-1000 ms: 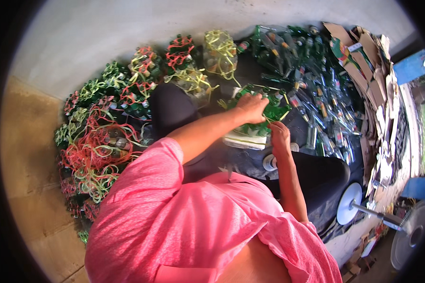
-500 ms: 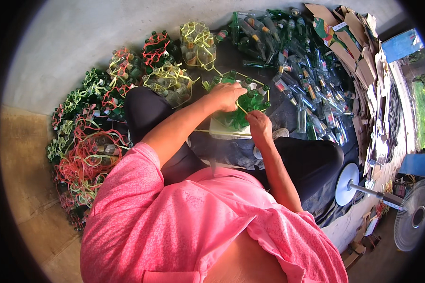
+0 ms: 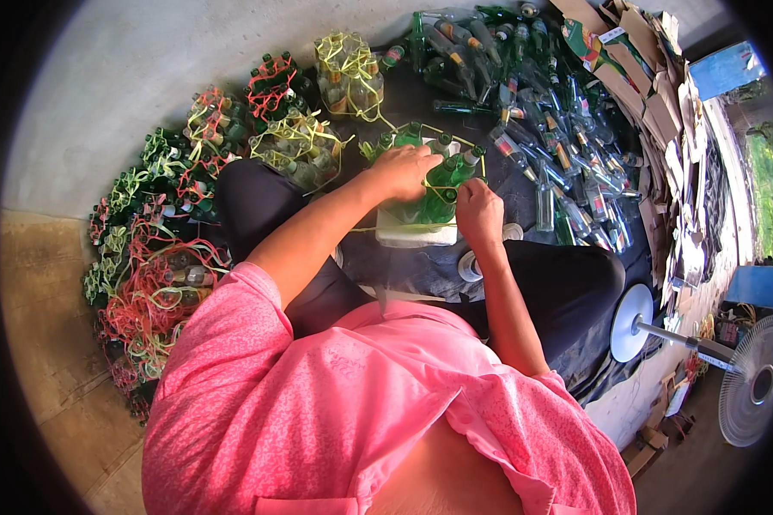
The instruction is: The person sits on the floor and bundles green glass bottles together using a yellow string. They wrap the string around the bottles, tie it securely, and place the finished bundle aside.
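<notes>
A cluster of green glass bottles (image 3: 464, 168) stands upright on a white block (image 3: 414, 238) between my knees. A thin yellow plastic strap (image 3: 442, 137) loops around the bottle necks. My left hand (image 3: 401, 172) reaches over the left bottles, its fingers closed on the strap among the necks; its fingertips are partly hidden. On the near right side of the cluster, my right hand (image 3: 479, 210) is a closed fist, pinching the strap. A short run of strap passes between the two hands.
Strapped bottle bundles (image 3: 296, 148) line the left side, with a red and green strap tangle (image 3: 167, 283) nearer. Loose bottles (image 3: 567, 146) are heaped at the far right. Flattened cardboard (image 3: 661, 112) stands beyond them. A fan (image 3: 757, 382) is at right.
My right hand has risen slightly and turned, coming closer to the bottle necks. My left hand has shifted slightly left. The strap span between the hands looks shorter.
</notes>
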### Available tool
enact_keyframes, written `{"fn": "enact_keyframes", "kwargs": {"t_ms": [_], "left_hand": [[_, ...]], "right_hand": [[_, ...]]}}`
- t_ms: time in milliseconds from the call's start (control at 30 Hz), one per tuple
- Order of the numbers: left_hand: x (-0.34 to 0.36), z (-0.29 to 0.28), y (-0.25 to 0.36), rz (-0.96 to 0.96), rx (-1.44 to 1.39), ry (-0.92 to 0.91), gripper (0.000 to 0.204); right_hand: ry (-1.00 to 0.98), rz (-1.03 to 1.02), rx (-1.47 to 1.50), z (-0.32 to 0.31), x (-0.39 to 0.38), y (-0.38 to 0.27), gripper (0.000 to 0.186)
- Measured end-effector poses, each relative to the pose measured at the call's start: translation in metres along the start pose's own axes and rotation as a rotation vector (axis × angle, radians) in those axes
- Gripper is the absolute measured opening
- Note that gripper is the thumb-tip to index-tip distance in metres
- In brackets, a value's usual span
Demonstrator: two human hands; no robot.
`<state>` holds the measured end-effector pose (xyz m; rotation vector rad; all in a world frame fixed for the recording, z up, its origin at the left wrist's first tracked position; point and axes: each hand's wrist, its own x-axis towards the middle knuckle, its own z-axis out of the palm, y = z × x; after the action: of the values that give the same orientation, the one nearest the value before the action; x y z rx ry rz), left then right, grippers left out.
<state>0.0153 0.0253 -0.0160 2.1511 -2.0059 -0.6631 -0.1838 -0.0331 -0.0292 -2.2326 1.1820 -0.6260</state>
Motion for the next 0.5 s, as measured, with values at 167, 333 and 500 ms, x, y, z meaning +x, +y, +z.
{"fn": "enact_keyframes", "kwargs": {"t_ms": [167, 333, 500], "left_hand": [[-0.002, 0.003, -0.002, 0.002, 0.005, 0.023, 0.076], [-0.007, 0.004, -0.012, 0.112, -0.075, 0.078, 0.073], [-0.022, -0.004, -0.035, 0.187, -0.114, 0.312, 0.063]], "right_hand": [[-0.014, 0.138, 0.106, 0.006, -0.003, 0.018, 0.028], [-0.031, 0.395, 0.349, 0.027, -0.013, 0.047, 0.029], [-0.209, 0.624, 0.789, 0.020, -0.010, 0.042, 0.010]]}}
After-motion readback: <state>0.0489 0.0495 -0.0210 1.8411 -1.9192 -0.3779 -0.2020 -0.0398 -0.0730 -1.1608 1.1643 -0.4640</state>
